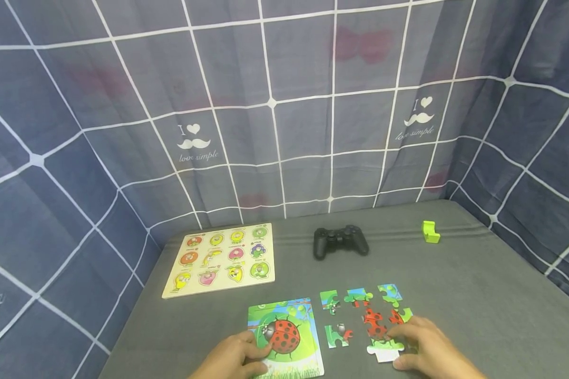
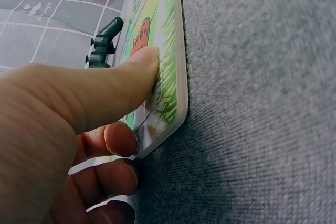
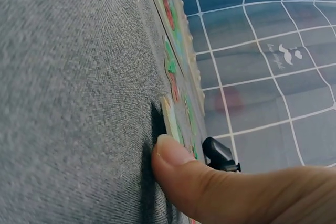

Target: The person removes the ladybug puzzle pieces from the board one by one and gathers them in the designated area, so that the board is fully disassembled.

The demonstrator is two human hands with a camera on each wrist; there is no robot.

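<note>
My left hand (image 1: 239, 356) rests over the lower left corner of a ladybug puzzle board (image 1: 308, 337). In the left wrist view its thumb lies on the printed grass, with other fingertips beside the corner. The right hand (image 1: 424, 345) pinches a green and white jigsaw piece (image 1: 385, 353) between thumb and index finger. In the right wrist view this piece (image 3: 169, 118) shows a raised edge with shadow below. Just above it lies a red spotted piece (image 1: 373, 321). Another red and green piece (image 1: 400, 317) is partly covered by the right hand.
Other loose pieces lie between board and right hand, including a green one with a ladybug's head (image 1: 337, 335). Behind are a wooden fruit puzzle (image 1: 227, 263), a black game controller (image 1: 340, 240) and a lime-green block (image 1: 430, 232). A checked curtain (image 1: 303, 126) encloses the grey tabletop.
</note>
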